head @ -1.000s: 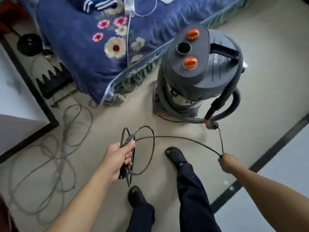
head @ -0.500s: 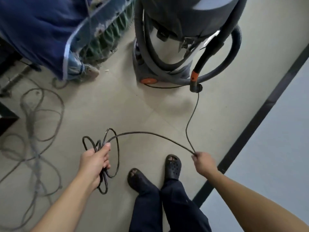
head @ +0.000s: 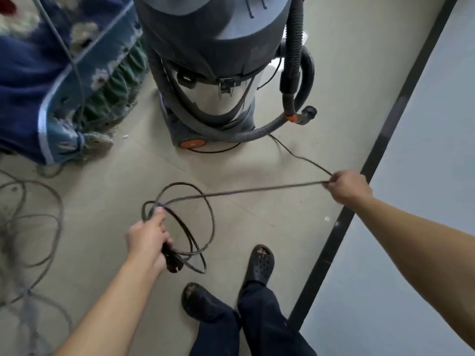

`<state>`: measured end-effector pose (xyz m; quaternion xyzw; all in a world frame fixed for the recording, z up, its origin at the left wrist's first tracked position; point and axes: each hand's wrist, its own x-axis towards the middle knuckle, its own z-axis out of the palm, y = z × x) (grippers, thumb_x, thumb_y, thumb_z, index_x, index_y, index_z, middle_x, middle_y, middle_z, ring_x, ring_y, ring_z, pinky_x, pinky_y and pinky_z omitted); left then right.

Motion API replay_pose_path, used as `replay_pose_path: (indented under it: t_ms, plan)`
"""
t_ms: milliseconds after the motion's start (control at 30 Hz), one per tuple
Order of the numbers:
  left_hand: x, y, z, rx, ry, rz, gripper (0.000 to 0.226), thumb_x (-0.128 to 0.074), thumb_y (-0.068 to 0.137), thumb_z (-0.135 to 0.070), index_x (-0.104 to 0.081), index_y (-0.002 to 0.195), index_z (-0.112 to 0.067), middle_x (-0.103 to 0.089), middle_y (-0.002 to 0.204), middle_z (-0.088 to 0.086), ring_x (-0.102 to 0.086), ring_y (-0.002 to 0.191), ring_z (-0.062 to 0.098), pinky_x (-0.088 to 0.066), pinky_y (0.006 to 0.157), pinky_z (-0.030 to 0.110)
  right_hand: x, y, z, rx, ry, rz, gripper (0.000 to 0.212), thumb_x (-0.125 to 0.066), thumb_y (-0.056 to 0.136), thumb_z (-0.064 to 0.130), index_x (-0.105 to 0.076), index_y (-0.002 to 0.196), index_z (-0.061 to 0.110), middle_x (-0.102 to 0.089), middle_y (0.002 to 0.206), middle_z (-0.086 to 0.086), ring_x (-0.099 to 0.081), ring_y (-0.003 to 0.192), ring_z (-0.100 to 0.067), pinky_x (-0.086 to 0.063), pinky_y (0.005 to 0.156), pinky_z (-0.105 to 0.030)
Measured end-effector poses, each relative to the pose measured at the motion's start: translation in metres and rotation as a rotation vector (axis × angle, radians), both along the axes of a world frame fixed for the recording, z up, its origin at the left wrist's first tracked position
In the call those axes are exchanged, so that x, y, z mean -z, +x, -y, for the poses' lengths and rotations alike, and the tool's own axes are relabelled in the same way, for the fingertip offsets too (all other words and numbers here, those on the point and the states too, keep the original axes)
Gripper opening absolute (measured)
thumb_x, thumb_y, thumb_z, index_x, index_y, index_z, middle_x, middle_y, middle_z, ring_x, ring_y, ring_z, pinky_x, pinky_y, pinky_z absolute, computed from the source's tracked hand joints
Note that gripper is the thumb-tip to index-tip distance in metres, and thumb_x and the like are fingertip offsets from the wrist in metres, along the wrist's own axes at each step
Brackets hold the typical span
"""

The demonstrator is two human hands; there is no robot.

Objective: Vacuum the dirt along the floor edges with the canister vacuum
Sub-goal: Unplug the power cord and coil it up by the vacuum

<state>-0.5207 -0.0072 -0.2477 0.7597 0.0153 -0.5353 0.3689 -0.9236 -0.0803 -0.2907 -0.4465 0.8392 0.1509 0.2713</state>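
My left hand [head: 147, 240] grips the coiled loops of the power cord [head: 257, 190], my right hand [head: 348, 187] pinches its taut run; I judge it limp and light. The canister vacuum [head: 213, 47] stands just ahead by the bed [head: 23, 98], likely heavy, best taken by its hose [head: 231, 136]

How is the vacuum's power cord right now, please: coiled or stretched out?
Partly coiled: the left hand grips loops of the cord, the right hand pinches a taut stretch.

Grey canister vacuum [head: 216, 73] stands upright, ribbed hose [head: 231, 134] looped round its base.
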Motion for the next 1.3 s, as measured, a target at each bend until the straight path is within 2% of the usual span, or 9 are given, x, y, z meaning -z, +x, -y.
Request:
replay_pose_path:
  t_ms: [100, 233, 400, 467, 667, 800, 967, 1133, 1300]
  plan:
    - [-0.003, 0.041, 0.016, -0.212, 0.017, 0.034, 0.027, -0.047, 0.097, -0.016, -0.044, 0.072, -0.023, -0.025, 0.029, -0.012, -0.02, 0.022, 0.004, -0.021, 0.034, 0.007, 0.02, 0.001, -0.033, -0.161, 0.102, -0.007, 0.021, -0.065, 0.09, 0.045, -0.069, 0.094, 0.024, -0.061, 0.103, -0.004, -0.06, 0.094, -0.026, -0.057, 0.081, -0.043]
    - [-0.014, 0.098, 0.027, -0.314, -0.024, 0.03, 0.031, -0.037, 0.098, -0.013, -0.04, 0.068, -0.023, -0.026, 0.029, -0.01, -0.018, 0.022, 0.006, -0.018, 0.032, 0.01, 0.022, 0.021, -0.056, -0.219, 0.121, 0.12, 0.024, -0.056, 0.098, 0.037, -0.07, 0.103, 0.018, -0.064, 0.104, -0.006, -0.06, 0.096, -0.027, -0.051, 0.077, -0.036]
    - [-0.014, 0.113, 0.03, -0.131, -0.003, 0.094, 0.023, -0.057, 0.093, -0.025, -0.045, 0.073, -0.023, -0.034, 0.034, -0.011, -0.023, 0.025, 0.005, -0.027, 0.036, 0.009, -0.012, 0.132, -0.048, -0.391, 0.175, 0.44, 0.029, -0.044, 0.103, 0.042, -0.05, 0.078, 0.028, -0.063, 0.083, -0.009, -0.061, 0.085, -0.031, -0.035, 0.067, -0.033]
    - [-0.017, 0.114, 0.033, -0.075, -0.005, 0.071, 0.023, -0.062, 0.09, -0.023, -0.047, 0.073, -0.019, -0.043, 0.04, -0.006, -0.027, 0.026, 0.005, -0.029, 0.035, 0.011, -0.03, 0.186, -0.042, -0.535, 0.18, 0.516, 0.031, -0.041, 0.105, 0.041, -0.053, 0.085, 0.021, -0.065, 0.086, -0.012, -0.058, 0.086, -0.032, -0.03, 0.067, -0.032]
    - [-0.038, 0.141, 0.045, 0.071, -0.005, -0.153, 0.01, -0.061, 0.09, -0.016, -0.056, 0.086, -0.009, -0.071, 0.065, 0.012, -0.048, 0.038, 0.009, -0.038, 0.038, 0.015, -0.08, 0.305, -0.03, -0.793, 0.117, 0.63, 0.033, -0.036, 0.105, 0.044, -0.045, 0.089, 0.016, -0.045, 0.063, 0.006, -0.047, 0.067, -0.024, -0.036, 0.061, -0.038]
    - [-0.048, 0.165, 0.059, 0.209, 0.003, -0.221, 0.016, -0.064, 0.089, -0.019, -0.055, 0.092, -0.007, -0.071, 0.072, 0.016, -0.055, 0.052, 0.015, -0.04, 0.044, 0.02, -0.101, 0.359, -0.018, -0.919, 0.064, 0.647, 0.03, -0.035, 0.104, 0.048, -0.039, 0.089, 0.022, -0.058, 0.072, -0.006, -0.056, 0.07, -0.031, -0.044, 0.061, -0.043]
    - [-0.065, 0.195, 0.081, 0.233, -0.06, -0.398, 0.011, -0.065, 0.088, -0.017, -0.056, 0.088, -0.011, -0.072, 0.082, 0.018, -0.06, 0.065, 0.018, -0.037, 0.053, 0.023, -0.113, 0.401, 0.005, -1.048, 0.097, 0.589, 0.028, -0.037, 0.104, 0.047, -0.04, 0.089, 0.024, -0.056, 0.075, -0.009, -0.052, 0.073, -0.034, -0.035, 0.06, -0.039]
    - [-0.076, 0.212, 0.1, 0.141, -0.141, -0.362, 0.016, -0.06, 0.089, -0.006, -0.055, 0.076, -0.013, -0.066, 0.06, 0.006, -0.046, 0.054, 0.012, -0.036, 0.048, 0.018, -0.117, 0.41, 0.035, -1.068, 0.077, 0.505, 0.031, -0.043, 0.101, 0.049, -0.055, 0.1, 0.02, -0.067, 0.091, -0.011, -0.06, 0.089, -0.034, -0.036, 0.063, -0.036]
    - [-0.082, 0.227, 0.125, 0.033, -0.139, -0.259, 0.006, -0.058, 0.09, -0.007, -0.062, 0.086, -0.006, -0.059, 0.051, 0.001, -0.047, 0.047, 0.01, -0.036, 0.04, 0.017, -0.134, 0.348, 0.112, -0.939, -0.002, 0.334, 0.038, -0.063, 0.091, 0.046, -0.063, 0.121, 0.022, -0.061, 0.115, -0.001, -0.057, 0.11, -0.022, -0.047, 0.087, -0.034]
